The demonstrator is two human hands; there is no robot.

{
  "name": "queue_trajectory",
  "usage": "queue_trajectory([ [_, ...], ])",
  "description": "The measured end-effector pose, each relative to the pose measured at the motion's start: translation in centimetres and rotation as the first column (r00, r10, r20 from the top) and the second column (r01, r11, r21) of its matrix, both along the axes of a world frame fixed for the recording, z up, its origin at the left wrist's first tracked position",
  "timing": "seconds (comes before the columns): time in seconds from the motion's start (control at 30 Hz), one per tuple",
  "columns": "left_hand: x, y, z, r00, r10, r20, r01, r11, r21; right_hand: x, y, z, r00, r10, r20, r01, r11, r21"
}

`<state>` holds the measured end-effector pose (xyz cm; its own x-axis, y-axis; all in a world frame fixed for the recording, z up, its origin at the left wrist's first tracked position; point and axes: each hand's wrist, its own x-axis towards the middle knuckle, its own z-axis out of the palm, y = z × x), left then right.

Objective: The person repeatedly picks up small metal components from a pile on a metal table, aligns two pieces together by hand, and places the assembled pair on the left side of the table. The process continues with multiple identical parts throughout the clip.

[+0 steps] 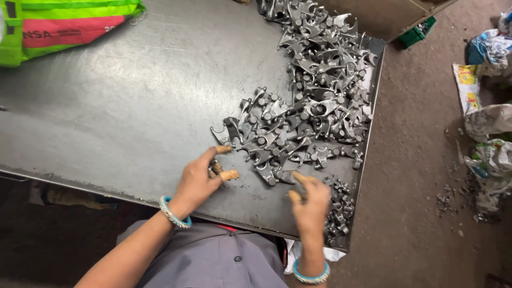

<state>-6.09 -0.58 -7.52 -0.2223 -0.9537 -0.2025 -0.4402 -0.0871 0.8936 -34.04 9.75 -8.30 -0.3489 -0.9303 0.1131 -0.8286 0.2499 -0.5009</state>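
A large heap of grey forked metal castings (pixel 314 90) covers the right side of a dark steel table (pixel 122 101). My left hand (pixel 202 178), with tan caps on its fingertips, rests on the table at the heap's near-left edge, fingers spread toward one casting (pixel 229 133). My right hand (pixel 310 205), also with capped fingertips, reaches into the near castings (pixel 277 173) and touches them. A smaller cluster of castings (pixel 338 210) lies by the table's right rim, just right of that hand. Whether either hand grips a piece is unclear. Blue bangles circle both wrists.
A green and red sack (pixel 58 24) lies at the table's far left corner. Crumpled bags and wrappers (pixel 488 133) litter the dirt floor on the right. A small green crate (pixel 418 33) sits on the floor beyond the table's far right corner.
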Motion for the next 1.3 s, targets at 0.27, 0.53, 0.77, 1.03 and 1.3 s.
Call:
queue_trajectory([
  [0.27, -2.2, 2.2, -0.8, 0.971, -0.234, 0.053, 0.239, 0.953, -0.183, 4.2, -3.7, -1.7, 0.955, 0.257, -0.148, -0.266, 0.963, -0.049],
  [0.53, -4.9, 1.5, -2.3, 0.934, -0.282, 0.218, 0.335, 0.905, -0.264, 3.2, -2.6, -4.1, 0.753, 0.264, 0.603, -0.107, 0.953, -0.284],
  [0.77, -4.6, 0.6, -2.5, 0.924, -0.270, 0.270, 0.343, 0.898, -0.274, -1.2, 0.2, -7.1, 0.482, 0.133, 0.866, 0.188, 0.950, -0.251],
  [1.03, -2.7, -2.0, -2.2, 0.957, -0.141, 0.254, 0.204, 0.948, -0.243, 1.9, -0.3, -1.3, 0.962, 0.216, 0.165, -0.185, 0.966, -0.181],
  [1.3, 0.2, -1.0, -0.9, 0.993, -0.036, -0.114, 0.043, 0.997, 0.065, 3.9, -1.1, -2.3, 0.842, 0.023, 0.540, -0.038, 0.999, 0.016],
])
